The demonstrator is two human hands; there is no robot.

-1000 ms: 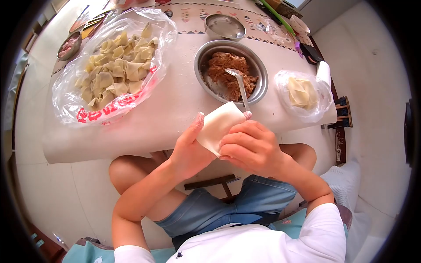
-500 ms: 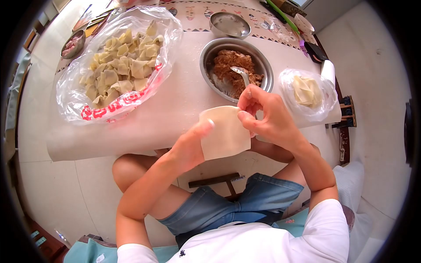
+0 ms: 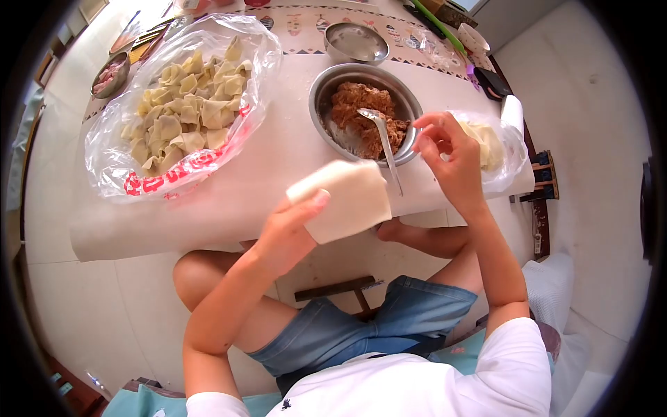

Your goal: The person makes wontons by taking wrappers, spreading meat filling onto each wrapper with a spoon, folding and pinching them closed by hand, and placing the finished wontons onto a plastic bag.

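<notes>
A pale, square dough wrapper [image 3: 351, 205] lies across my left hand [image 3: 288, 233], its thumb on top; the other fingers are hidden underneath. My right hand [image 3: 448, 149] is raised, away from the wrapper, between the metal bowl [image 3: 316, 115] and the bag of wrappers [image 3: 511, 163]. Its fingers are curled but apart, with nothing seen between them. Brown filling [image 3: 358, 104] sits in the bowl, and a metal spoon [image 3: 384, 139] rests in it, handle over the near rim. At the left, folded dumplings [image 3: 187, 115] lie in a clear plastic bag [image 3: 104, 156] with red print.
An empty-looking metal bowl [image 3: 356, 43] stands behind the filling bowl. A small bowl of pinkish meat [image 3: 109, 75] is at the far left. A black object [image 3: 492, 83] and a green stalk [image 3: 441, 28] lie at the back right of the table [image 3: 139, 229].
My right hand has let go of the wrapper and moved up and right, toward the bag of wrappers. My left hand has shifted slightly left with the wrapper, which now lies flatter than at first.
</notes>
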